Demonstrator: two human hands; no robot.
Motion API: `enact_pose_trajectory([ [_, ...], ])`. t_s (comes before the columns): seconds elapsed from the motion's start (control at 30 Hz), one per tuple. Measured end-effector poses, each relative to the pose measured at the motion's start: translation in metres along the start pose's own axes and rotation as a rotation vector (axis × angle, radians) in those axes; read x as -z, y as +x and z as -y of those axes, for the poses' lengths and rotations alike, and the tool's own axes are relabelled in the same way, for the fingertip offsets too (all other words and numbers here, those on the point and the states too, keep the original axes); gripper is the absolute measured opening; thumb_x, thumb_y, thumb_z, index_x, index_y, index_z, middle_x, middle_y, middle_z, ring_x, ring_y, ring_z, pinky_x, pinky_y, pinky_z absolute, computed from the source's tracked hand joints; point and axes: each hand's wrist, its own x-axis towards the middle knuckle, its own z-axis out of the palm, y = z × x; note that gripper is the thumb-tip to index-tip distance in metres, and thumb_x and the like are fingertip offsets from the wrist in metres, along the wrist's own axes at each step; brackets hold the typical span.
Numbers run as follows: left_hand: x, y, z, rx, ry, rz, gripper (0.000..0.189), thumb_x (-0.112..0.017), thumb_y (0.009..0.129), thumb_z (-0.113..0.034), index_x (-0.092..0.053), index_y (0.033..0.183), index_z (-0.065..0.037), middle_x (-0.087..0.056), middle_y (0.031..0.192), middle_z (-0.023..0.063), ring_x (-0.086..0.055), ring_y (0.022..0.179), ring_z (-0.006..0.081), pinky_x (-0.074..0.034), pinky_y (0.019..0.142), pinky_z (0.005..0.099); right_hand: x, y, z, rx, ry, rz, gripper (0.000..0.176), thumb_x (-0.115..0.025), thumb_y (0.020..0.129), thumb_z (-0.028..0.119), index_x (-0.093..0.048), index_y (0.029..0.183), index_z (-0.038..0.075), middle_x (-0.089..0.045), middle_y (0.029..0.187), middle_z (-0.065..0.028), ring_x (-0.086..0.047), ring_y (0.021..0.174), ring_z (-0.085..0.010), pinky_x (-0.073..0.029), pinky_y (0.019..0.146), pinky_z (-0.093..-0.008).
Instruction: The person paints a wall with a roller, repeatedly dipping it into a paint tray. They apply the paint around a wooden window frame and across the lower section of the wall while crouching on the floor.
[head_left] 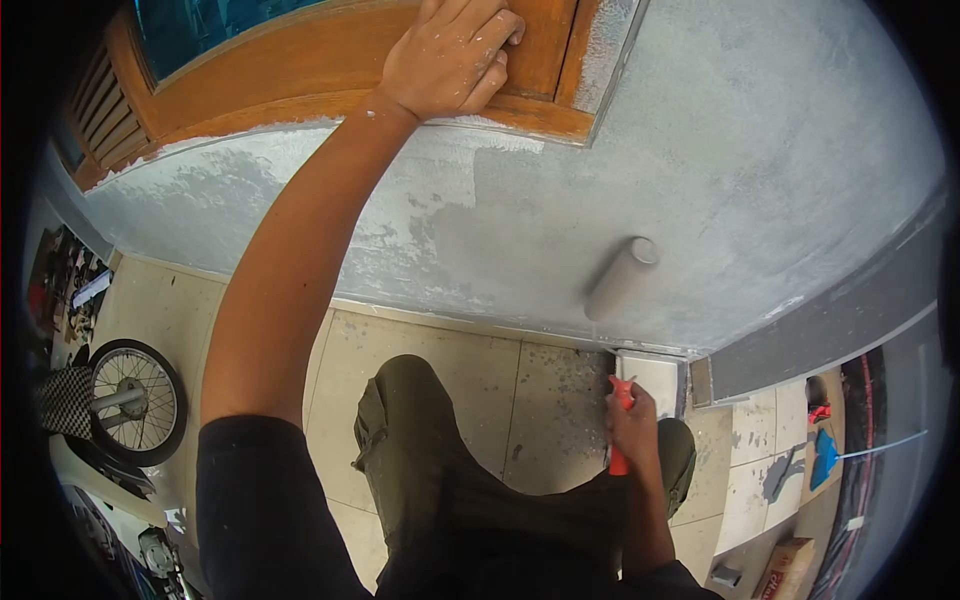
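My right hand (pixel 632 425) is closed around the red handle of a paint roller (pixel 622 280). The roller's grey sleeve is against the lower wall, slightly blurred. Under the window, the grey wall (pixel 700 180) shows patches of darker, wet-looking paint beside paler areas. High up, my left hand (pixel 450 60) rests on the wooden window frame (pixel 270 75), its fingers curled at the wood and paint specks on its back. Just beyond my right hand, a white tray (pixel 655 385) sits on the floor by the wall; my hand partly hides it.
Paint spots mark the tiled floor (pixel 440 345). A motorbike wheel (pixel 135 400) stands at the left. A dark grey ledge (pixel 830 310) borders the wall at right. Farther right lie a blue dustpan-like item (pixel 825 458) and a cardboard box (pixel 785 570).
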Motion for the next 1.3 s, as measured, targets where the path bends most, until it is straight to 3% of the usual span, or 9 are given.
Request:
enact_pose_trajectory([
  [0.07,-0.006,-0.01,0.003,-0.003,0.08,0.077,0.033,-0.056,0.085,-0.016,-0.058,0.117,-0.009,-0.055,0.114,0.0093,-0.051,0.104,0.0291,-0.038,0.091,0.0404,0.05,0.001,-0.008,0.012,-0.01,-0.144,0.031,-0.056,0.095,0.009,-0.061,0.124,-0.001,-0.051,0.059,0.0004,-0.05,0.045,-0.0086,-0.041,0.04,-0.0267],
  [0.23,0.025,-0.016,0.03,-0.188,0.091,0.232,0.033,-0.057,0.088,-0.017,-0.057,0.121,-0.013,-0.052,0.117,0.0117,-0.05,0.108,0.026,-0.038,0.094,0.0402,0.169,0.057,-0.063,0.216,-0.305,-0.522,0.019,-0.055,0.094,0.01,-0.059,0.09,-0.008,-0.057,0.06,-0.0079,-0.054,0.044,-0.0145,-0.043,0.04,-0.0339],
  [0.37,0.031,-0.023,0.051,-0.291,0.267,0.334,0.034,-0.06,0.09,-0.024,-0.058,0.124,-0.02,-0.054,0.12,0.0081,-0.05,0.107,0.0219,-0.036,0.096,0.04,0.179,0.079,-0.077,0.405,-0.489,-0.709,0.029,-0.06,0.097,0.017,-0.059,0.088,-0.01,-0.057,0.058,-0.0105,-0.055,0.039,-0.02,-0.041,0.037,-0.0363],
  [0.43,0.025,-0.025,0.052,-0.31,0.274,0.273,0.034,-0.061,0.089,-0.024,-0.058,0.123,-0.02,-0.056,0.118,0.0054,-0.052,0.103,0.0216,-0.036,0.094,0.0391,0.106,0.034,0.01,0.229,-0.369,-0.658,0.033,-0.061,0.098,0.021,-0.059,0.092,-0.011,-0.058,0.059,-0.0109,-0.056,0.041,-0.0203,-0.043,0.039,-0.0364],
  [0.63,0.026,-0.024,0.055,-0.204,0.217,0.148,0.032,-0.062,0.086,-0.023,-0.06,0.116,-0.014,-0.056,0.118,0.0067,-0.052,0.1,0.0244,-0.035,0.092,0.0417,-0.041,-0.029,0.063,0.312,-0.164,-0.32,0.025,-0.06,0.098,0.018,-0.062,0.101,-0.007,-0.061,0.066,-0.0143,-0.062,0.048,-0.0242,-0.048,0.045,-0.0371],
  [0.7,0.026,-0.021,0.053,-0.116,0.165,0.077,0.031,-0.062,0.085,-0.023,-0.06,0.115,-0.013,-0.056,0.118,0.0084,-0.052,0.1,0.0259,-0.035,0.092,0.0425,-0.083,-0.038,0.071,0.161,-0.083,-0.112,0.024,-0.062,0.097,0.018,-0.062,0.102,-0.005,-0.063,0.07,-0.0159,-0.063,0.049,-0.0243,-0.048,0.048,-0.0372],
  [0.77,0.029,-0.021,0.051,-0.024,0.178,0.021,0.03,-0.06,0.084,-0.021,-0.059,0.113,-0.012,-0.056,0.117,0.0113,-0.051,0.1,0.0289,-0.034,0.091,0.0436,-0.122,-0.023,0.051,0.434,-0.118,0.027,0.024,-0.063,0.095,0.018,-0.06,0.102,-0.005,-0.063,0.068,-0.0145,-0.061,0.049,-0.0218,-0.048,0.05,-0.0366],
  [0.93,0.028,-0.022,0.056,-0.02,0.139,0.014,0.033,-0.059,0.081,-0.022,-0.059,0.112,-0.01,-0.055,0.115,0.0122,-0.051,0.1,0.0302,-0.034,0.09,0.0436,-0.189,-0.006,0.081,0.216,0.152,0.405,0.017,-0.06,0.096,0.014,-0.058,0.104,-0.001,-0.054,0.061,-0.0015,-0.052,0.044,-0.0105,-0.043,0.042,-0.0292],
  [1.3,0.024,-0.026,0.058,-0.049,0.152,-0.003,0.036,-0.059,0.079,-0.022,-0.059,0.113,-0.01,-0.055,0.113,0.0103,-0.052,0.098,0.0266,-0.034,0.088,0.0412,0.014,-0.028,0.068,0.027,0.053,-0.063,0.019,-0.057,0.097,0.008,-0.059,0.111,-0.004,-0.052,0.058,-0.0011,-0.05,0.043,-0.0093,-0.041,0.038,-0.0263],
])
